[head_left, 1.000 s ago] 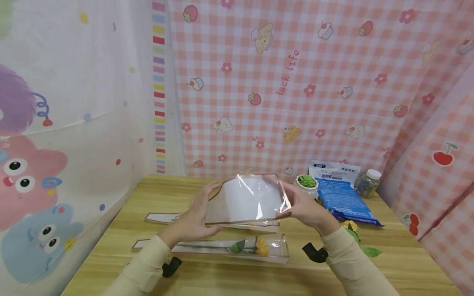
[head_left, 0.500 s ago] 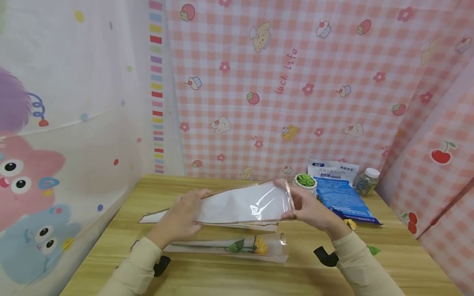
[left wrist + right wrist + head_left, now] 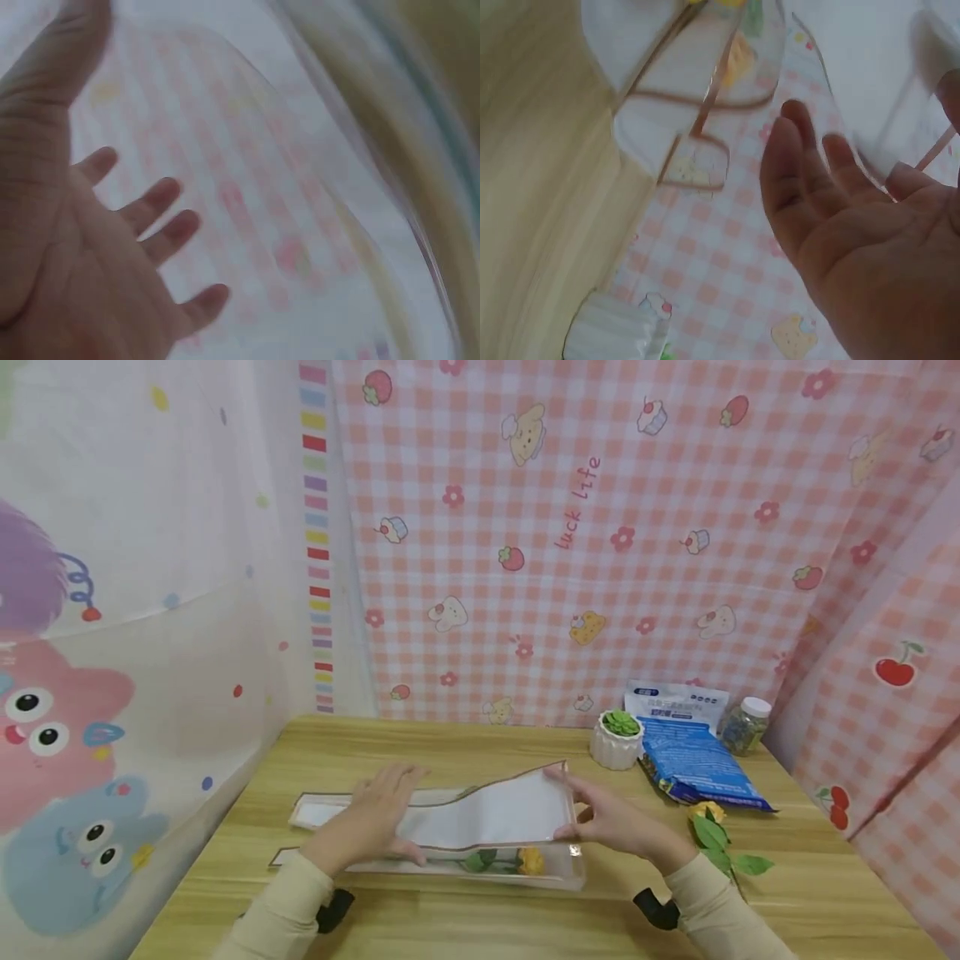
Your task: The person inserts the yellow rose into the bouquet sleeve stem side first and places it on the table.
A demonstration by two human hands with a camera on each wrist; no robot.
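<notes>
A white-backed clear flower sleeve with a brown border lies slantwise over another sleeve, its wide end to the right. My right hand holds that wide end between fingers and thumb at its far and near edges. Over the narrow part, my left hand has its fingers spread; the left wrist view shows them loosely extended. Just in front lies a clear sleeve with a yellow rose inside, partly overlapped by the upper sleeve. The sleeve underneath is mostly hidden.
At the back right stand a succulent in a white pot, a blue and white bag and a white-lidded jar. A loose yellow rose with green leaves lies by the right forearm. Patterned cloths hang behind and at both sides.
Both hands have lowered the flower sleeve from above the table onto the sleeve beneath. The left fingers have spread apart from its edges. The right hand has moved slightly left and down.
</notes>
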